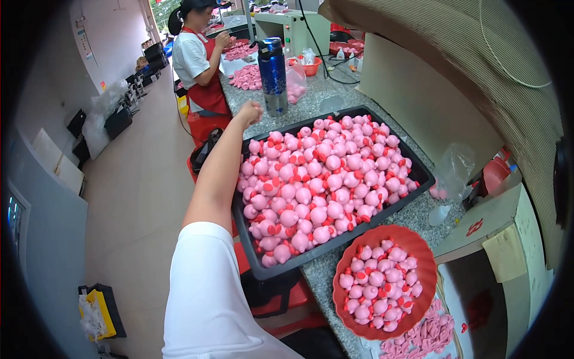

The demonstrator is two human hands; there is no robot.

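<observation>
My left arm, in a white sleeve, reaches forward past the left edge of a black tray (427,180). At its end my left hand (250,112) is closed, just left of a blue and silver drinking bottle (273,81). Whether anything is in its curled fingers I cannot make out. Pink round figures with red feet (318,214) are heaped in the tray, filling it. My right hand is out of view.
A red scalloped bowl (342,281) of similar figures stands at the tray's near right corner, beside loose flat pink pieces (423,337). Beyond the bottle, a co-worker in a red apron (209,93) handles pink pieces. A clear plastic bag (455,170) lies right of the tray.
</observation>
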